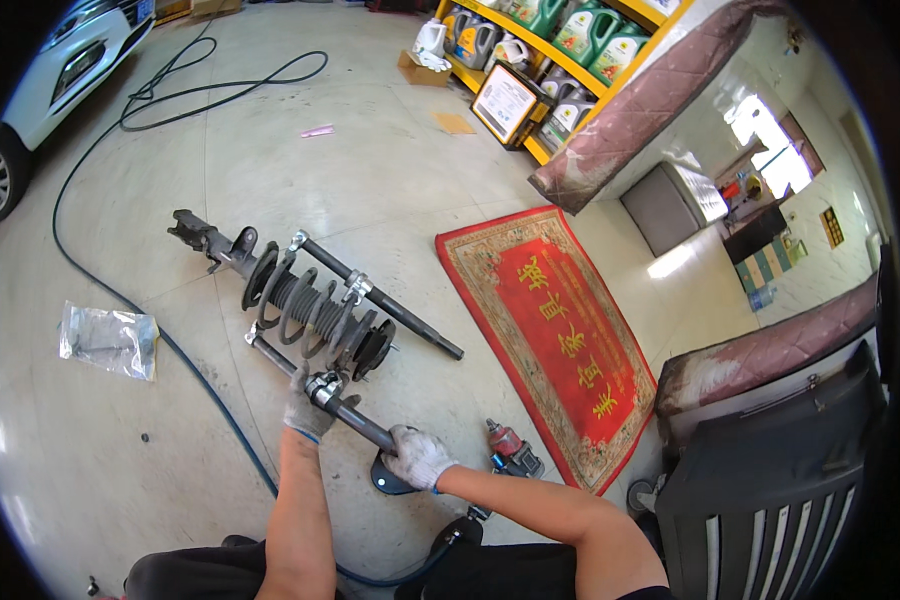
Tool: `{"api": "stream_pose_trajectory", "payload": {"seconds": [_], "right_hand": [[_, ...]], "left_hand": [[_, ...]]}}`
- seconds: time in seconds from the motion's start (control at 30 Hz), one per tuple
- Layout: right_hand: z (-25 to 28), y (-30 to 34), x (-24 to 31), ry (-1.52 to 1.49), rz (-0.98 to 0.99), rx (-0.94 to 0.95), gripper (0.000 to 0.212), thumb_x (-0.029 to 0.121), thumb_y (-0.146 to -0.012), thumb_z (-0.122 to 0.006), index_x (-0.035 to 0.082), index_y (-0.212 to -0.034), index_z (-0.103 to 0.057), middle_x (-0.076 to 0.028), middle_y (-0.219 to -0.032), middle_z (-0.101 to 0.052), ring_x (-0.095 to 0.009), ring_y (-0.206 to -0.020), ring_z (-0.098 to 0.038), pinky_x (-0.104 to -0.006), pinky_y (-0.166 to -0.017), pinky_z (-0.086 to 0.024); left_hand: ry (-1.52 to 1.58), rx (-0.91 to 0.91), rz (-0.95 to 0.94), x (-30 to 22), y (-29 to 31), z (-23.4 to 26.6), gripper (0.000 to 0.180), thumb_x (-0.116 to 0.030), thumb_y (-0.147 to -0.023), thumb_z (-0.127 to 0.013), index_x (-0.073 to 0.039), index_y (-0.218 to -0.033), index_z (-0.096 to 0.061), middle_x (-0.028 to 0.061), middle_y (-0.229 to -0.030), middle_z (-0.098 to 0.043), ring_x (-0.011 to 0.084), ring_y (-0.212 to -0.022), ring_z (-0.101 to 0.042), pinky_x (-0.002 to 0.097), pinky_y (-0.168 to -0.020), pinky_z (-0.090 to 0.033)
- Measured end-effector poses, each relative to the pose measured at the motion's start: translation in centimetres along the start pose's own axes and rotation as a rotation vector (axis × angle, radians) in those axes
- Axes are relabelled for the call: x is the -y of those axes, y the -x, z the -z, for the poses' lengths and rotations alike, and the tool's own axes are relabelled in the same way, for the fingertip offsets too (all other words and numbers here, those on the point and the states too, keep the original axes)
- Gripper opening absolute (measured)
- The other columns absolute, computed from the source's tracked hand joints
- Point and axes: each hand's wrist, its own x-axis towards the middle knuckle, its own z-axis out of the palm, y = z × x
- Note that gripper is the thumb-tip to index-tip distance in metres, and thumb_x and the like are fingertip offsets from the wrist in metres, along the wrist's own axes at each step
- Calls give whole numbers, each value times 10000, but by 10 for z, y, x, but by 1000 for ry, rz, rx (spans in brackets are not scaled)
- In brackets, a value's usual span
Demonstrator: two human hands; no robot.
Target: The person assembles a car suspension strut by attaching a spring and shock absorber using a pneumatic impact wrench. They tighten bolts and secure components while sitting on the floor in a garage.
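A strut with a dark coil spring [305,305] lies slantwise on the floor, its grey damper body [205,238] toward the far left. Two screw-type spring compressors flank the coil. The far compressor [400,315] has its hooks on the coil and no hand on it. Along the near side runs the second spring compressor [368,428]. My left hand [308,412], in a grey-white glove, is closed around it by its shiny clamp; part of the fingers is hidden behind the bar. My gloved right hand [417,458] grips its near end, above a dark flat piece [390,480].
A red and black impact wrench [512,450] lies right of my right hand, beside a red patterned mat [560,350]. A dark air hose [185,355] curves across the floor at left, past a clear plastic bag [108,342]. A white car [75,75] stands far left, bottle shelves [540,40] far right.
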Motion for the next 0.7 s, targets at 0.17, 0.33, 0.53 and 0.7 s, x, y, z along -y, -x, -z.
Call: {"api": "stream_pose_trajectory", "payload": {"seconds": [0.17,0.33,0.53,0.7], "right_hand": [[-9,2,13,-76,-17,69,376,363,-894,-640,14,-1030,-600,-251,-913,-692,-420,-887,-686,-513,-814,-541],[-12,3,10,-60,-7,35,430,402,-893,-644,-5,-1026,-599,-260,-890,-687,-433,-872,-684,-514,-816,-539],[11,1,34,-49,-45,105,467,420,-883,-656,-12,-1051,-607,-286,-985,-686,-448,-971,-672,-512,-892,-522],[26,-1,30,39,-33,95,443,400,-895,-645,-4,-1072,-605,-277,-984,-698,-452,-946,-682,-516,-894,-527]], "left_hand": [[62,153,-95,0,-2,18,559,-572,-932,-619,-25,-1044,-599,178,-1072,-706,313,-1036,-700,692,-960,-506],[147,120,-30,3,1,11,569,-588,-917,-627,-42,-1078,-622,162,-1093,-710,309,-1038,-699,697,-974,-485],[309,82,-93,6,-18,14,537,-624,-944,-566,-100,-885,-663,25,-716,-680,219,-673,-690,536,-806,-598],[230,-32,-167,8,-17,6,508,-596,-952,-577,-101,-864,-653,44,-705,-655,240,-655,-668,469,-718,-606]]}}
